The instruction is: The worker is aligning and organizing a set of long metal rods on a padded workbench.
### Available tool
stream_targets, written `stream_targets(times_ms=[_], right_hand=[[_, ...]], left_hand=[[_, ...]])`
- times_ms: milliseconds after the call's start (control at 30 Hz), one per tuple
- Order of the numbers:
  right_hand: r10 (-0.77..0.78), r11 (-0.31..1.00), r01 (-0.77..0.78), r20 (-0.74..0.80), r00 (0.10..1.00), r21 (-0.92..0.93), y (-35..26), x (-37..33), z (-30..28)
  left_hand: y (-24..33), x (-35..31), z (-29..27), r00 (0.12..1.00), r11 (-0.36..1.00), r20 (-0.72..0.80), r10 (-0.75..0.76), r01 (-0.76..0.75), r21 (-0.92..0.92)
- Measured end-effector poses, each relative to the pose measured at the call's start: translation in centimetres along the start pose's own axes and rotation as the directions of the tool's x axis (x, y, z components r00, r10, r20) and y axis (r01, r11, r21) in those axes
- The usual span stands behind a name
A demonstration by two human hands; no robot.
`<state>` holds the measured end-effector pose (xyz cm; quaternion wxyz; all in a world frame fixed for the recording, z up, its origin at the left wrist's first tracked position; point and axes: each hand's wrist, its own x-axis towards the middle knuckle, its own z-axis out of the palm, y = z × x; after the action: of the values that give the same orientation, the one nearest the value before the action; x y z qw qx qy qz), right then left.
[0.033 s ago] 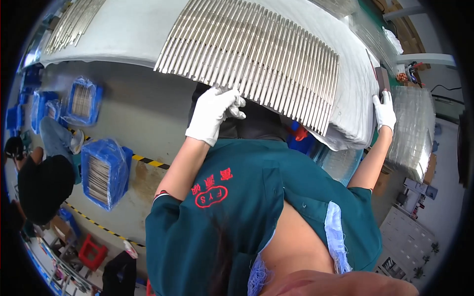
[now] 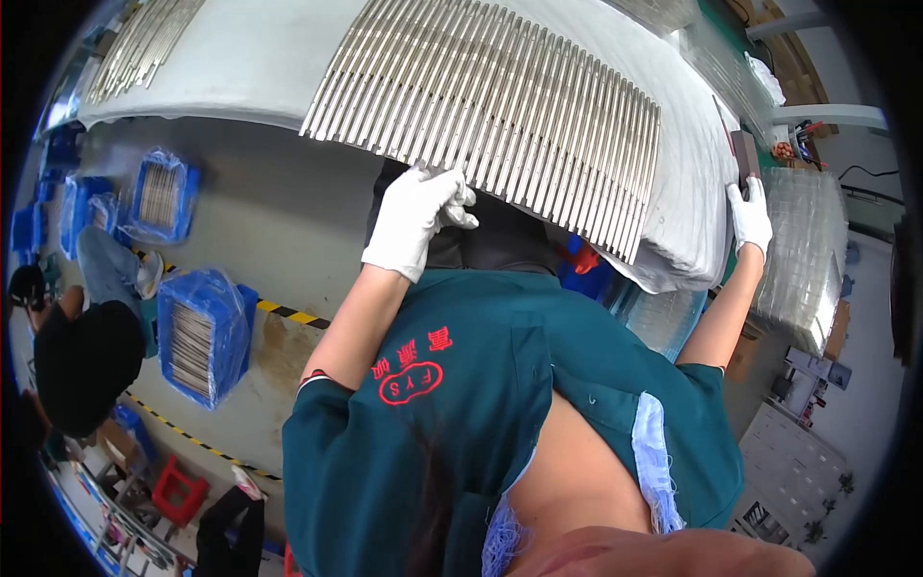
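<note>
A wide row of slim silvery metal strips lies side by side on a white cloth-covered table. At the row's near edge is my left hand, in a white glove. Its fingers are curled, with the thumb and forefinger at the end of a strip; part of the grip is hidden. My right hand, also gloved, rests at the table's right side. Its fingers stretch out against the near end of a dark brown block.
More metal strips lie at the table's far left. Blue crates lined with plastic hold strips on the floor. A stack of clear plastic trays stands at right. Another person is at lower left, near a red stool.
My hands and the strips stay where they were. At lower left, a dark-clothed leg has shifted slightly.
</note>
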<state>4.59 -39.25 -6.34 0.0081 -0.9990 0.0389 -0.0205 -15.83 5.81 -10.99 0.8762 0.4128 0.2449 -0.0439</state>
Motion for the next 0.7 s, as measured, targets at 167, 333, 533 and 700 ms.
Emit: stream_targets(times_ms=[167,333,533,700], right_hand=[[0.071,0.997,-0.072,-0.069,0.995,-0.015,-1.1,1.0,-0.3],[0.117,0.992,-0.116,-0.016,0.993,0.042,0.3,2.8,0.2],[0.224,0.975,-0.223,0.02,0.974,-0.016,0.0,3.5,-0.1],[0.232,0.972,-0.23,0.036,0.972,-0.043,2.1,5.0,-0.3]], left_hand=[[-0.4,0.6,0.1,1.0,0.996,-0.002,-0.001,0.001,-0.093],[-0.5,0.1,0.4,0.999,0.997,-0.042,-0.02,0.017,-0.077],[-1.2,-2.4,0.4,0.97,0.922,-0.144,0.195,-0.13,0.365],[-1.2,-2.9,0.0,0.956,0.837,-0.165,0.243,-0.12,0.534]])
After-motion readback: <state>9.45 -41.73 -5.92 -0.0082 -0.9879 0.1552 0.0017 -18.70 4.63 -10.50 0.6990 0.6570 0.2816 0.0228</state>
